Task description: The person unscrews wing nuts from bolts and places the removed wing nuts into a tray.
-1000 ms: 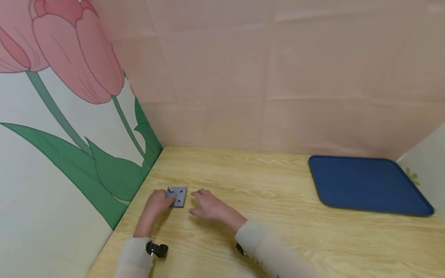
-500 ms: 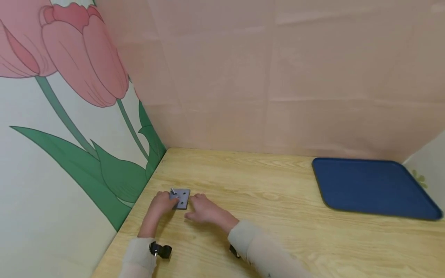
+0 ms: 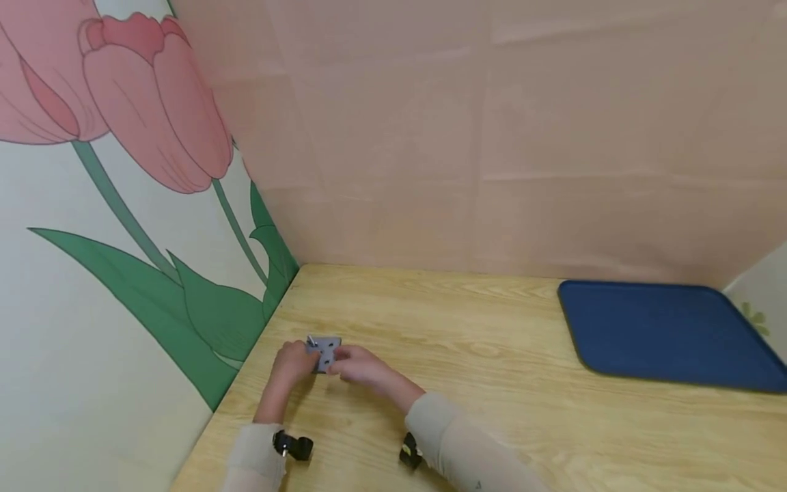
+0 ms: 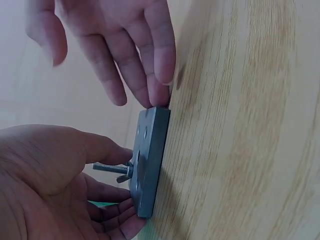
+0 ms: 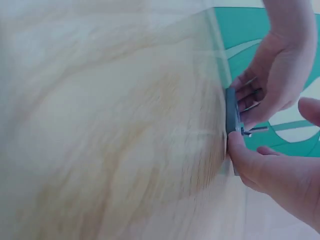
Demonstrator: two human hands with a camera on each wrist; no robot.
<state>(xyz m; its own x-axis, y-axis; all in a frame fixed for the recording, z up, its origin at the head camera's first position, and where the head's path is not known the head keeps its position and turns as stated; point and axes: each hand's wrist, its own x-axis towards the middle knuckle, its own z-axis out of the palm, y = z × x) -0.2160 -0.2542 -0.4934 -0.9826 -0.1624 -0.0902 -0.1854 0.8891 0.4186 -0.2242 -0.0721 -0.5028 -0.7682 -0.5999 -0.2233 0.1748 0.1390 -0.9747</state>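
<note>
A grey square plate (image 3: 330, 345) with several round holes lies at the left of the wooden table. From its face sticks a threaded bolt with a wing nut (image 4: 123, 174), close to the left thumb. My left hand (image 3: 291, 362) grips the plate by its left side, thumb on the face and fingers around the edge, as the left wrist view shows. On the opposite edge, the fingertips of my right hand (image 3: 363, 367) touch the plate. Those fingers are nearly straight, and the right thumb (image 5: 309, 111) stands away from the plate.
A blue tray (image 3: 664, 335) lies at the back right of the wooden table (image 3: 467, 342). A wall with painted tulips (image 3: 154, 116) rises along the left edge, and a pink sheet (image 3: 393, 137) hangs behind. Each wrist wears a small black camera (image 3: 299, 447).
My right hand has moved left and its fingers have come to the plate's right edge. The left hand keeps its grip. The head view has shifted slightly.
</note>
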